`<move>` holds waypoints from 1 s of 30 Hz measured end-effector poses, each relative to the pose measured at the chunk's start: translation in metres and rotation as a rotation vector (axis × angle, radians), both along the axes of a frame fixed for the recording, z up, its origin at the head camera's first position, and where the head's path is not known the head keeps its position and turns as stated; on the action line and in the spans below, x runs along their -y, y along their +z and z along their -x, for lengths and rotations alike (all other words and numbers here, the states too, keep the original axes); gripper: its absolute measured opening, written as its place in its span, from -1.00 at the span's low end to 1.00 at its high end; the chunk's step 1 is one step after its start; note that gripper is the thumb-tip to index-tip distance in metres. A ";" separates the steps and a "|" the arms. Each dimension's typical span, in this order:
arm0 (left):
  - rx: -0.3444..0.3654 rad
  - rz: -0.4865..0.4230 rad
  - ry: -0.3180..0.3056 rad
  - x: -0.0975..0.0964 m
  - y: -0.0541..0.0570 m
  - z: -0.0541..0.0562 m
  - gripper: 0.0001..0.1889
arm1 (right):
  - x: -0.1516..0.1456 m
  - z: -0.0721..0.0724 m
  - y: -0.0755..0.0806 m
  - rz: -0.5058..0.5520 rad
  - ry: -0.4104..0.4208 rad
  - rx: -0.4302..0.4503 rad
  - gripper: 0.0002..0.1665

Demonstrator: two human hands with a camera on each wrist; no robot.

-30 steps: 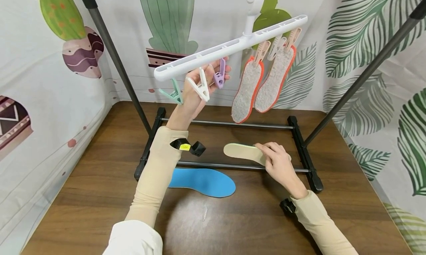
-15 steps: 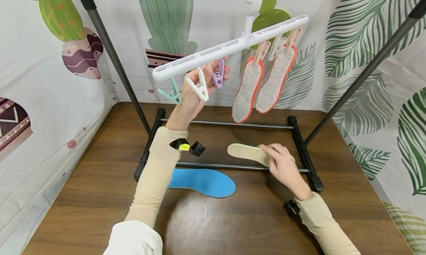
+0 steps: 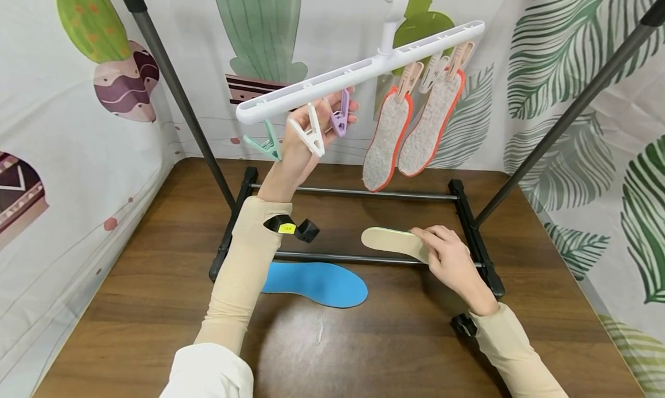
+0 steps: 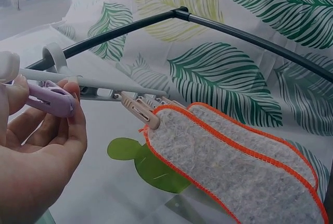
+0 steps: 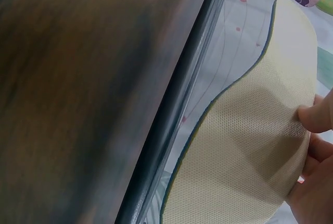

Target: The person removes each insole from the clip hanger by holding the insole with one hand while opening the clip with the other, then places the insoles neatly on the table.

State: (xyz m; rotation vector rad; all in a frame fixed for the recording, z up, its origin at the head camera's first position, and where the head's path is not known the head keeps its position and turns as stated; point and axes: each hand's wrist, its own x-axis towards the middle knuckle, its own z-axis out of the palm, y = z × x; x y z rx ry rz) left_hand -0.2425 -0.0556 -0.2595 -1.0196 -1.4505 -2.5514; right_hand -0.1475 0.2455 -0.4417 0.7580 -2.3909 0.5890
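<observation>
Up at the white hanger (image 3: 358, 69), my left hand (image 3: 306, 135) pinches a purple clothespin (image 3: 340, 114), seen closer in the left wrist view as a purple clothespin (image 4: 52, 99) between thumb and fingers. White (image 3: 312, 133) and mint green clothespins (image 3: 267, 144) hang in front of that hand. Over the rack's base, my right hand (image 3: 452, 259) grips a beige insole (image 3: 392, 241) by its edge. The right wrist view shows the beige insole's (image 5: 250, 125) mesh face, with the thumb on it. A blue insole (image 3: 317, 285) lies on the table, partly hidden by the left forearm.
Two grey felt insoles with orange edging (image 3: 387, 141) hang from pink clothespins (image 3: 410, 77) on the hanger's right half. A black rack's lower bar (image 3: 353, 259) and side poles (image 3: 182, 97) stand around the hands. Printed cloth (image 3: 561, 97) backs the table.
My right hand has drifted slightly to the right with the beige insole. The left hand stays at the purple clothespin, almost unmoved.
</observation>
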 end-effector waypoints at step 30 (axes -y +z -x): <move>0.000 -0.012 0.003 0.000 0.000 0.000 0.09 | -0.009 -0.007 -0.003 -0.197 0.112 0.068 -0.61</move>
